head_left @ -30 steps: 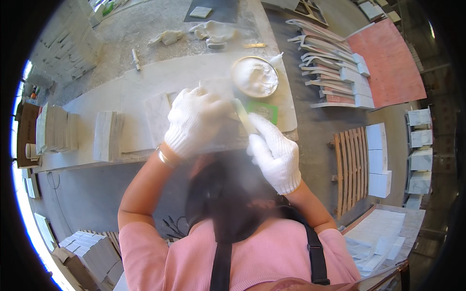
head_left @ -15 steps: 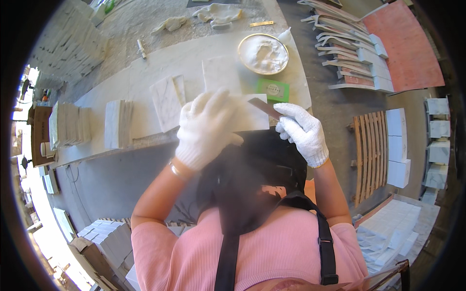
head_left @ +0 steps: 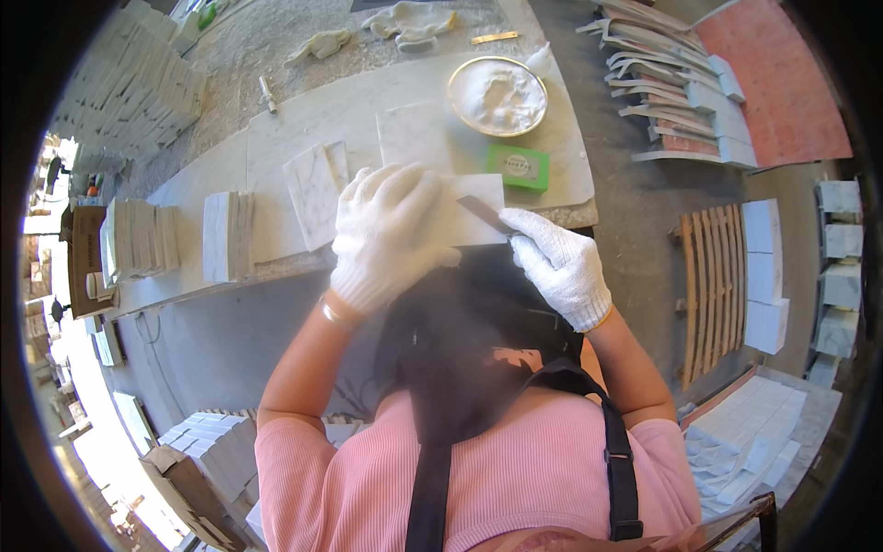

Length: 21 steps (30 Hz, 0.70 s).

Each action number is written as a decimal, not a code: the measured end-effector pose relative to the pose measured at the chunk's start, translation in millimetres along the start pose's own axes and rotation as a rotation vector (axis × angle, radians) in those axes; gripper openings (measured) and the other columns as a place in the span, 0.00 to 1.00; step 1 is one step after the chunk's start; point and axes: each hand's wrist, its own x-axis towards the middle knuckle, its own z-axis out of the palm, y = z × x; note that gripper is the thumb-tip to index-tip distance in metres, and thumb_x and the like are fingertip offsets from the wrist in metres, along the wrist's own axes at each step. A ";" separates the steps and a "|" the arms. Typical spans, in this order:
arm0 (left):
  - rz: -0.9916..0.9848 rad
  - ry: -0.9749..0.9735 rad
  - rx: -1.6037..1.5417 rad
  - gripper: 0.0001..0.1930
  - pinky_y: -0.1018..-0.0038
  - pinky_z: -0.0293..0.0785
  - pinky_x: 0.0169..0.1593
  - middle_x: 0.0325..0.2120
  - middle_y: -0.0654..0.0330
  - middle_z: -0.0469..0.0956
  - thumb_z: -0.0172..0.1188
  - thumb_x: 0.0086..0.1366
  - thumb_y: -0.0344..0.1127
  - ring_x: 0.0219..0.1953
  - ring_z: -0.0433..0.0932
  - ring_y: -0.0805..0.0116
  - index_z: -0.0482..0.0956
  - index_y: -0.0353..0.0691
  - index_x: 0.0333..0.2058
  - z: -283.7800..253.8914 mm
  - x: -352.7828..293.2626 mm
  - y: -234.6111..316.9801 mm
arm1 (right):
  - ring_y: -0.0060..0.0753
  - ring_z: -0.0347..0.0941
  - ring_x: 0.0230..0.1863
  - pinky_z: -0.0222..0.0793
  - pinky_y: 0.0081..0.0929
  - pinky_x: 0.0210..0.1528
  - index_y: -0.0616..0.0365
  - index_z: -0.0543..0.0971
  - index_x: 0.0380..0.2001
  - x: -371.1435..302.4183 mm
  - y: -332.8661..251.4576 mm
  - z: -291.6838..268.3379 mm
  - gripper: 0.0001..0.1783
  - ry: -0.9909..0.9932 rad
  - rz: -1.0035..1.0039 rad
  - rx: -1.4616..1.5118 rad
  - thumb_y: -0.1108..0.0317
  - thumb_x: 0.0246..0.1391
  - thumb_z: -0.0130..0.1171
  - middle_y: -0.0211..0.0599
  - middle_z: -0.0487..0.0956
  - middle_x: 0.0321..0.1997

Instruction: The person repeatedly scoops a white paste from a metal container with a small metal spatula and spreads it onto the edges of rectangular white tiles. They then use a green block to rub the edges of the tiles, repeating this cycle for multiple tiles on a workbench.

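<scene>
A white tile point(head_left: 480, 190) lies at the near edge of the bench, partly hidden by my left hand. My left hand point(head_left: 386, 230), in a white knit glove, spreads over the tile's left part with its fingers stretched forward and thumb pointing right. In my right hand point(head_left: 559, 265), also gloved, is a flat, dark metal scraper blade point(head_left: 482, 212), gripped at its near end. Its far end angles left across the tile; whether it touches the surface I cannot tell. Just beyond the tile sit a green box point(head_left: 518, 168) and a round bowl of white paste point(head_left: 498, 96).
Veined marble tiles point(head_left: 313, 189) lie left of my hands, beside upright tile stacks point(head_left: 228, 235). Gloves point(head_left: 411, 23) rest at the bench's far side. Right of the bench stand a wooden pallet point(head_left: 713, 290) with white blocks and a rack of pale strips point(head_left: 658, 92).
My right hand has moved left and slightly nearer me, carrying the blade farther over the tile. My left hand stays over the tile, its fingers shifted slightly. The whole view has shifted a little.
</scene>
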 end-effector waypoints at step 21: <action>0.025 0.027 0.009 0.45 0.51 0.66 0.63 0.55 0.52 0.79 0.78 0.35 0.57 0.58 0.75 0.47 0.82 0.39 0.54 2.0 1.5 -0.1 | 0.38 0.87 0.36 0.81 0.30 0.39 0.59 0.82 0.56 5.3 -1.4 19.1 0.19 0.109 -0.178 -0.090 0.76 0.61 0.63 0.45 0.87 0.42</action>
